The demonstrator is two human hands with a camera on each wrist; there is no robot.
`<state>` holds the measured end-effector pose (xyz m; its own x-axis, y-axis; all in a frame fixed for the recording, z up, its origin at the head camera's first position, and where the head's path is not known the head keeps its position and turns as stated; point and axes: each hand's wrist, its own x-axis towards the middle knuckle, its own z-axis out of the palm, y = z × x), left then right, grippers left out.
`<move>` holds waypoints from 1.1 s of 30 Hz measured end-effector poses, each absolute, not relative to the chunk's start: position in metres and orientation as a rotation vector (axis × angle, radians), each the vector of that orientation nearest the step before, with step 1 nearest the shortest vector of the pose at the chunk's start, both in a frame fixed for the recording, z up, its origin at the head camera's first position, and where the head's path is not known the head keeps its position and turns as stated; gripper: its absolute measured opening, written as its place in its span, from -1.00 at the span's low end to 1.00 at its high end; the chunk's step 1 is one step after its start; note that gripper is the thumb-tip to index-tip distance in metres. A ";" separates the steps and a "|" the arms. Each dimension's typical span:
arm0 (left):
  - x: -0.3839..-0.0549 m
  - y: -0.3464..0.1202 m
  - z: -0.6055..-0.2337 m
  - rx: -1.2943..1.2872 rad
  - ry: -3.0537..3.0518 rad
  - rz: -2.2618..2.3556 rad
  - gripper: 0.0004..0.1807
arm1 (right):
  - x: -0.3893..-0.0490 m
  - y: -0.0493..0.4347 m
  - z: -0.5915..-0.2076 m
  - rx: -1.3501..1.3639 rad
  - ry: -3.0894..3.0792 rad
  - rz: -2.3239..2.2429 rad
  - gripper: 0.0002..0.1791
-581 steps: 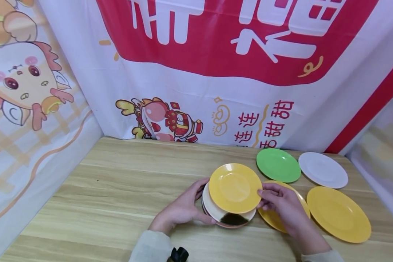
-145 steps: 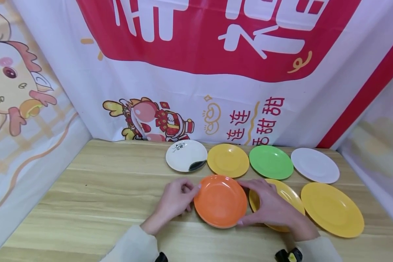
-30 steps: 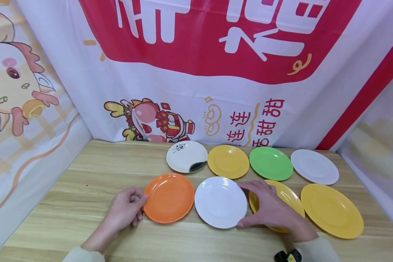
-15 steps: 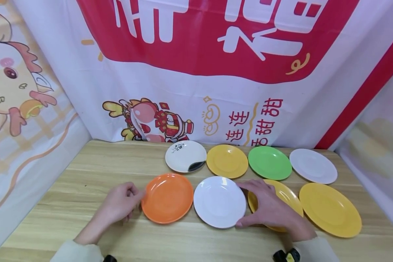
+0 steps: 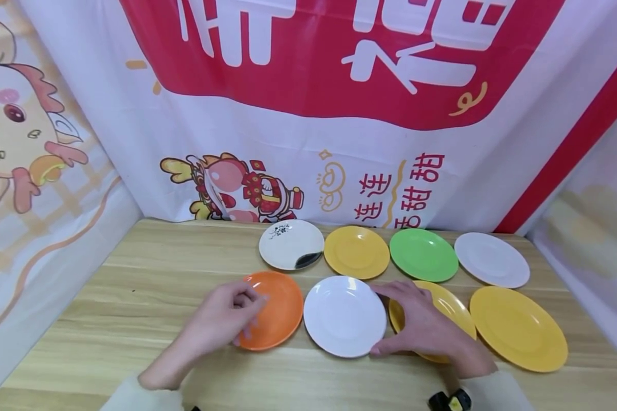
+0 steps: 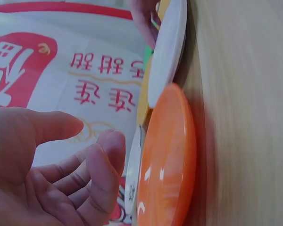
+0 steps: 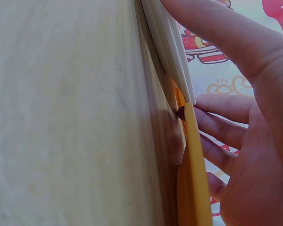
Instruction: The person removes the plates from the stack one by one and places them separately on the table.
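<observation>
My left hand [image 5: 218, 317] hovers over the left part of an orange plate [image 5: 283, 311] on the wooden table. Its fingers are loosely bent with nothing between them; in the left wrist view a gap shows between this hand [image 6: 52, 174] and the orange plate [image 6: 166, 155]. Right of the orange plate, a round white plate [image 5: 344, 317] faces up. My right hand [image 5: 416, 325] spans its right edge, thumb at the near rim and fingers at the far rim. The right wrist view shows layered pale rims [image 7: 167, 47] beside the thumb, so more than one plate is stacked there.
Along the back stand a patterned white plate [image 5: 288, 245], a small yellow plate [image 5: 356, 252], a green plate [image 5: 423, 255] and another white plate [image 5: 492, 260]. A yellow plate [image 5: 449, 305] lies partly under the right hand, with an oval yellow plate [image 5: 518, 328] farther right.
The orange plate has gone from the top of the stack to its left, uncovering the white plate. The left hand has let go and moved right over it. The right hand has stayed put.
</observation>
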<state>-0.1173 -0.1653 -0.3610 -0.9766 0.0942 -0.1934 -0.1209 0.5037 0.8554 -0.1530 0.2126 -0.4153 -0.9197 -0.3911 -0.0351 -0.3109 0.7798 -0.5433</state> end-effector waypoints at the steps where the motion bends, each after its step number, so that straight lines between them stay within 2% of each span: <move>1: -0.116 -0.161 -0.361 -0.006 2.521 1.476 -0.77 | -0.153 0.213 -0.416 -0.560 2.826 -0.825 0.23; 8: -0.113 -0.128 -0.367 0.098 2.474 1.545 -0.77 | -0.152 0.215 -0.416 -0.542 2.828 -0.823 0.21; 15: -0.105 -0.098 -0.385 0.197 2.415 1.537 -0.65 | -0.151 0.214 -0.416 -0.538 2.821 -0.823 0.20; 24: -0.092 -0.081 -0.401 0.184 2.370 1.591 -0.60 | -0.153 0.213 -0.415 -0.523 2.816 -0.820 0.19; 33: -0.087 -0.076 -0.409 0.107 2.341 1.602 -0.62 | -0.153 0.212 -0.415 -0.536 2.819 -0.818 0.19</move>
